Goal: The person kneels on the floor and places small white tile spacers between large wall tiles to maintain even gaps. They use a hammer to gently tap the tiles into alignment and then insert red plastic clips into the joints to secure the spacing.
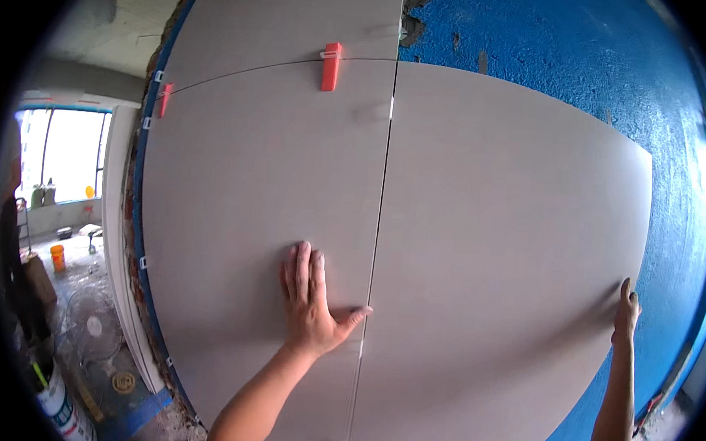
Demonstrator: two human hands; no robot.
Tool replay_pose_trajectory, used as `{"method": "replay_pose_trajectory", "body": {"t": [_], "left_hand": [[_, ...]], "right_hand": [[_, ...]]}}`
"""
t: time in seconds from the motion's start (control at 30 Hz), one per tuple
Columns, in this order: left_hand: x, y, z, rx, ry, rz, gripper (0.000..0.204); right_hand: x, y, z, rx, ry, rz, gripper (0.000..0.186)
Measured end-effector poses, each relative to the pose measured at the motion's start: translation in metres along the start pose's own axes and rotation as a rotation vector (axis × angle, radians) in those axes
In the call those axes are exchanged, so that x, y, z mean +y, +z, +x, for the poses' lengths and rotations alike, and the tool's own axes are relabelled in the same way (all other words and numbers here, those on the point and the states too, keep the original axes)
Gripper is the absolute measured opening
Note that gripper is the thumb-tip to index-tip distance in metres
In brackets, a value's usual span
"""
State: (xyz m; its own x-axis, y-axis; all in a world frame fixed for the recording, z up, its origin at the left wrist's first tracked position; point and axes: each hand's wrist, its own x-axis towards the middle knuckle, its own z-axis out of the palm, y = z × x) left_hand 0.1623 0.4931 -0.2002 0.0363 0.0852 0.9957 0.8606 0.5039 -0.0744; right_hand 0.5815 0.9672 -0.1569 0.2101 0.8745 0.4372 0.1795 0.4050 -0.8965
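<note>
Two large grey-beige wall tiles stand side by side with a narrow joint between them. My left hand (310,305) lies open on the left tile (252,177), fingers stretched upward, its thumb reaching across to the joint. At the outer edge of the right tile (510,227), my right hand (626,314) is closed around the rim; some of its fingers are hidden. A red tile-levelling wedge (330,67) sits in a white clip on the seam above the left tile. Another red wedge (165,100) is at that seam's left end.
Blue-coated wall (680,227) shows above and right of the right tile. An upper tile (299,21) borders the left one. White clips (143,263) line the left edge. Beyond a doorway stand a fan (95,326), an orange bucket (57,257) and a white bucket (67,413).
</note>
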Motion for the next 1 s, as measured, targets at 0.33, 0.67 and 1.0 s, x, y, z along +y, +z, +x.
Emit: {"method": "replay_pose_trajectory", "body": {"t": [0.33,0.67,1.0], "left_hand": [[0.002,0.008,-0.001,0.000,-0.034,-0.041,0.107],[0.002,0.001,0.009,-0.028,-0.016,-0.017,0.091],[0.032,-0.006,0.230,0.051,-0.140,-0.019,0.053]], "right_hand": [[-0.024,0.003,-0.026,0.044,0.085,-0.063,0.111],[-0.006,0.024,-0.031,-0.003,-0.201,-0.267,0.106],[-0.002,0.073,-0.059,0.317,-0.487,-0.274,0.079]]}}
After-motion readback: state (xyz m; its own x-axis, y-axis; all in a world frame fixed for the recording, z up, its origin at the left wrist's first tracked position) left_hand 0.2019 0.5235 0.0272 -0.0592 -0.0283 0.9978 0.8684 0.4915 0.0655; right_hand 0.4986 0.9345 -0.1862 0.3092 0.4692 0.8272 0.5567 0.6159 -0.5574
